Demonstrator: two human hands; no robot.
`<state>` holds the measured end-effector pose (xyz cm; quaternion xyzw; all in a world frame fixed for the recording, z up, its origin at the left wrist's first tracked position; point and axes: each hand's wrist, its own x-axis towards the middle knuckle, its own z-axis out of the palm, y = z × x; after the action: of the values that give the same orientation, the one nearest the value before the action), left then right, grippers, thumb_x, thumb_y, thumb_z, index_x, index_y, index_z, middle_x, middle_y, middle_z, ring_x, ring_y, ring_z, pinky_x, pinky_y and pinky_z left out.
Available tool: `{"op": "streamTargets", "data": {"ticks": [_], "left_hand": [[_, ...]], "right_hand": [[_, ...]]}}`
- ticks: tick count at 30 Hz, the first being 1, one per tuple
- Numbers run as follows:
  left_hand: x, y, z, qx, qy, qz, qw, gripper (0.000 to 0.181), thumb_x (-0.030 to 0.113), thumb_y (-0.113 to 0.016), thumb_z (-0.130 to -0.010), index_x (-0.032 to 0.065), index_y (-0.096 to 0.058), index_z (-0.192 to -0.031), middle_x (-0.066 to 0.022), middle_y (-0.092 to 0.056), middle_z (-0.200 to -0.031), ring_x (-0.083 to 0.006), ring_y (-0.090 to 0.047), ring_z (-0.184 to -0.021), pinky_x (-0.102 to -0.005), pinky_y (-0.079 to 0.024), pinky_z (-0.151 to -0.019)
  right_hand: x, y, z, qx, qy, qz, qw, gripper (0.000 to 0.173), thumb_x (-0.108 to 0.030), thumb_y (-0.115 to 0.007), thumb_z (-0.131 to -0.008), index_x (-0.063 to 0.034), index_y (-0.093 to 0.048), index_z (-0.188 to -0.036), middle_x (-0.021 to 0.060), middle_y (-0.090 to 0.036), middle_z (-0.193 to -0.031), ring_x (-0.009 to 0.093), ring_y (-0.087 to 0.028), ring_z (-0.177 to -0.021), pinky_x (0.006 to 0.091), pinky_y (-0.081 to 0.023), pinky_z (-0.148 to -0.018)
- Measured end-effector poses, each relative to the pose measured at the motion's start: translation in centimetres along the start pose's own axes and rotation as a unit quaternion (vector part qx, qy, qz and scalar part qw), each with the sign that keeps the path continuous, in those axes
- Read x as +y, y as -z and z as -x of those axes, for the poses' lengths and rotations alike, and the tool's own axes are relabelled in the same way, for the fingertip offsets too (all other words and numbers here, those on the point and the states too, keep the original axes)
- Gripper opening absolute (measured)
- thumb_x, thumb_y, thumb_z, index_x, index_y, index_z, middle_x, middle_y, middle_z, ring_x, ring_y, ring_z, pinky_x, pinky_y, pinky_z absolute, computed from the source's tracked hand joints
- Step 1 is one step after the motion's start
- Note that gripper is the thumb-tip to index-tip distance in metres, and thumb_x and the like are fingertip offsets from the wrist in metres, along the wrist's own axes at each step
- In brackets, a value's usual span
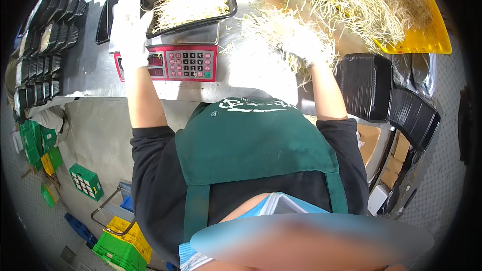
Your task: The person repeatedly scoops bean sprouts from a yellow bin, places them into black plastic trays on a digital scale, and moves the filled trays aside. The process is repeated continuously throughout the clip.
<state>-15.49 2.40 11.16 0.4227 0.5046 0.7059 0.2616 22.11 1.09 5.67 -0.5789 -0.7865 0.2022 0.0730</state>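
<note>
My left hand (131, 34), in a white glove washed out by glare, is at the left end of a black plastic tray (184, 25). Its thumb laps over the tray's rim. Pale bean sprouts (192, 5) lie heaped in that tray, which sits at an angle above the metal pan of a red digital scale (191, 64). Whether the tray rests on the pan is unclear. To the right, my white-gloved right hand (305, 47) has its fingers closed among loose bean sprouts (278, 26) over the steel table (260, 71). Sprouts hide part of those fingers.
A yellow crate (433, 43) spills sprouts at the upper right. Nested black trays (365, 86) stand at the table's right edge. Stacked trays (56, 37) line the far left. Another black tray (102, 26) lies behind my left hand. Green crates (86, 182) are on the floor.
</note>
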Motion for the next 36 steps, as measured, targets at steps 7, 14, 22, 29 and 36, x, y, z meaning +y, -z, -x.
{"op": "streamTargets", "data": {"ticks": [7, 14, 22, 29, 36], "left_hand": [[-3.2, -2.7, 0.7, -0.185, 0.254, 0.084, 0.945, 0.045, -0.005, -0.062, -0.072, -0.0049, -0.055, -0.116, -0.0141, -0.06, -0.107, -0.0203, -0.06, -0.087, -0.0327, -0.051, -0.079], [0.4, -9.5, 5.8, -0.335, 0.178, -0.143, 0.914, 0.039, 0.004, -0.056, -0.074, -0.0004, -0.058, -0.113, -0.015, -0.063, -0.101, -0.0268, -0.059, -0.092, -0.0343, -0.048, -0.084], [3.0, -5.1, 5.4, -0.156, 0.26, 0.292, 0.907, 0.045, 0.0, -0.052, -0.073, -0.0028, -0.053, -0.118, -0.0131, -0.058, -0.109, -0.0194, -0.059, -0.097, -0.031, -0.049, -0.086], [-3.1, 0.5, -5.2, -0.208, 0.062, 0.164, 0.962, 0.043, 0.028, -0.059, -0.086, -0.0039, -0.052, -0.113, -0.0089, -0.06, -0.092, -0.0203, -0.059, -0.088, -0.0347, -0.049, -0.078], [1.4, -1.9, -3.7, -0.387, -0.253, -0.309, 0.831, 0.093, 0.053, -0.063, -0.078, -0.0058, -0.028, -0.141, -0.0201, -0.059, -0.113, -0.0313, -0.058, -0.104, -0.0459, -0.044, -0.09]], "right_hand": [[3.0, 1.6, 2.5, 0.194, 0.07, -0.576, 0.791, 0.083, -0.005, -0.081, -0.066, 0.0041, -0.039, -0.137, 0.0111, -0.055, -0.131, 0.018, -0.051, -0.12, 0.0307, -0.04, -0.103], [-8.2, 6.9, 2.1, 0.255, 0.084, 0.234, 0.934, 0.077, -0.02, -0.076, -0.061, 0.0014, -0.048, -0.129, 0.0158, -0.063, -0.101, 0.03, -0.06, -0.093, 0.0397, -0.048, -0.082], [-16.3, 3.6, -6.0, 0.157, 0.201, 0.083, 0.963, 0.076, -0.033, -0.075, -0.062, -0.0044, -0.05, -0.129, 0.0193, -0.057, -0.121, 0.034, -0.054, -0.111, 0.0412, -0.041, -0.098], [-25.4, 2.8, -9.6, 0.017, 0.091, 0.167, 0.982, 0.05, -0.034, -0.069, -0.067, -0.0054, -0.057, -0.106, 0.0143, -0.061, -0.1, 0.03, -0.057, -0.096, 0.0417, -0.043, -0.087], [-21.1, 4.5, -11.0, 0.015, 0.236, 0.231, 0.944, 0.068, -0.051, -0.065, -0.071, -0.0057, -0.051, -0.119, 0.0149, -0.054, -0.108, 0.032, -0.05, -0.106, 0.0463, -0.032, -0.095]]}}
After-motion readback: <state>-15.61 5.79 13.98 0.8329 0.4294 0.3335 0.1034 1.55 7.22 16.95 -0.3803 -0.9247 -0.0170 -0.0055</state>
